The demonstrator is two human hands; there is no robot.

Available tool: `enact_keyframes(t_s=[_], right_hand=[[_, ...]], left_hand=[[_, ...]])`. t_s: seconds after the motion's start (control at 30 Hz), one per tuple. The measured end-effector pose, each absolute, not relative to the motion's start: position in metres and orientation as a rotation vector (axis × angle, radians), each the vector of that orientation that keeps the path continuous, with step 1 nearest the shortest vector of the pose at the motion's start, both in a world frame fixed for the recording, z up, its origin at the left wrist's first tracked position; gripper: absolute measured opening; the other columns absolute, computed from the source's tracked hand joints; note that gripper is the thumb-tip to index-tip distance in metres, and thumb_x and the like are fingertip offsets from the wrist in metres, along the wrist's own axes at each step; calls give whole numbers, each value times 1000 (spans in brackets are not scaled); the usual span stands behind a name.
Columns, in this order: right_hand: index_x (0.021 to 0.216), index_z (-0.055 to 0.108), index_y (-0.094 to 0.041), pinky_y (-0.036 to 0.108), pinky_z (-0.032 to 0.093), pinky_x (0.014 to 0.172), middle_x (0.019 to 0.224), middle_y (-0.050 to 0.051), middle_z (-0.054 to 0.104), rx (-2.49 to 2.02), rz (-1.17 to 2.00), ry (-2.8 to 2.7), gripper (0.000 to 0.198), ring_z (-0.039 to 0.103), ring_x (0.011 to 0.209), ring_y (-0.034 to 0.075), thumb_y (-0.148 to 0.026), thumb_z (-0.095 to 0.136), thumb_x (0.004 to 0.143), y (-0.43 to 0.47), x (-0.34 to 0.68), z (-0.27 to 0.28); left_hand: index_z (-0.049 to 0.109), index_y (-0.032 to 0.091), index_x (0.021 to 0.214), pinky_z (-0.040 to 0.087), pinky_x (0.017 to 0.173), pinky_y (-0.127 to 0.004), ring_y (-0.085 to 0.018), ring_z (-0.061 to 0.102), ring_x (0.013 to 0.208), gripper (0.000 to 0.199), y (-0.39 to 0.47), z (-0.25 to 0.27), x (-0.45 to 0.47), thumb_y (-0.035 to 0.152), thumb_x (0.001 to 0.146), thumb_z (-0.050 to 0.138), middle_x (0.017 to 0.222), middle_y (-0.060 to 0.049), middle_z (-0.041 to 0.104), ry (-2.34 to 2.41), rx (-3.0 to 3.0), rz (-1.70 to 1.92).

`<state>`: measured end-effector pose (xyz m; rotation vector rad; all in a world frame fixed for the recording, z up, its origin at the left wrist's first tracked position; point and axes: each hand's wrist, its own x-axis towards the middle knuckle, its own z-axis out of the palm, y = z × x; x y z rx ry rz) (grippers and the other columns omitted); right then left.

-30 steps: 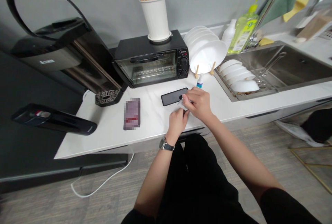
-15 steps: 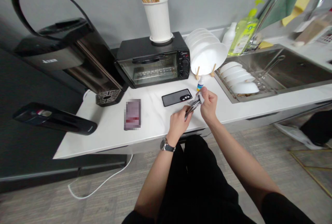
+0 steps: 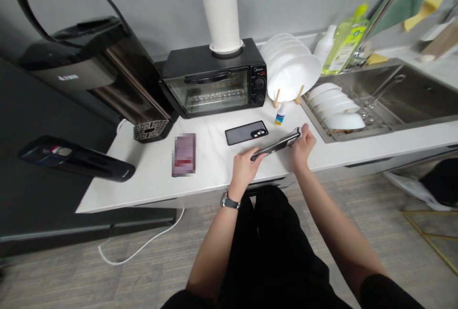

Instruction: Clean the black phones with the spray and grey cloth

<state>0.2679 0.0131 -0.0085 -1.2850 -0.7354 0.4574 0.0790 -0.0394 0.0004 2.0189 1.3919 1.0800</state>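
A slim dark phone [image 3: 275,146], seen nearly edge-on, is tilted above the counter. My left hand [image 3: 246,166] is closed round its near-left end, thumb along the edge. At the far-right end my right hand [image 3: 302,146] is closed, pinching a small whitish cloth [image 3: 297,131] against the phone; most of the cloth is hidden by the fingers. Behind the phone, a black-edged phone case [image 3: 241,133] with camera cutouts lies flat on the counter. A small white spray bottle [image 3: 280,114] with a blue and yellow label stands just beyond my hands.
On the white counter [image 3: 211,156] lies a blurred purple packet [image 3: 184,154]. A black toaster oven [image 3: 214,79] bears a white utensil holder [image 3: 222,20]. White plates [image 3: 293,77] stand racked beside the sink [image 3: 411,94]. To the left are a black drinks machine [image 3: 118,70] and a dark cylindrical device [image 3: 77,160].
My right hand has slid right and away from my left hand along the phone, uncovering more of its length. The view has shifted slightly.
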Motion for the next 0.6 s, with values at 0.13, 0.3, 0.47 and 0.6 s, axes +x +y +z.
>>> enact_keyframes(t_s=[0.13,0.3,0.47,0.6], right_hand=[[63,26,-28,32,27,57,58,-6,27,-1364,214,-990,60,30,57,14,-70,35,105,5,266,-1],[63,48,-25,40,43,85,63,2,57,-1425,-106,-1577,49,53,76,21,-41,42,110,-7,254,2],[104,73,-22,48,30,122,103,6,78,-1290,-133,-1906,31,65,110,24,-26,42,110,-38,212,1],[136,67,-23,45,29,123,131,6,75,-1125,-117,-2082,35,62,129,23,-25,43,110,-50,200,-1]], left_hand=[[78,20,98,47,72,-25,-16,68,73,21,-40,-1,81,40,100,70,86,-4,78,1399,2113,1078],[77,20,96,47,71,-25,-15,67,72,19,-38,1,81,37,99,71,85,-3,78,1427,2088,1061],[75,15,84,46,69,-26,-17,67,71,18,-32,-4,78,15,97,62,82,-8,78,1573,2088,846],[76,11,85,47,70,-29,-21,70,75,18,-27,-10,75,4,89,60,87,-13,79,1610,2118,723]])
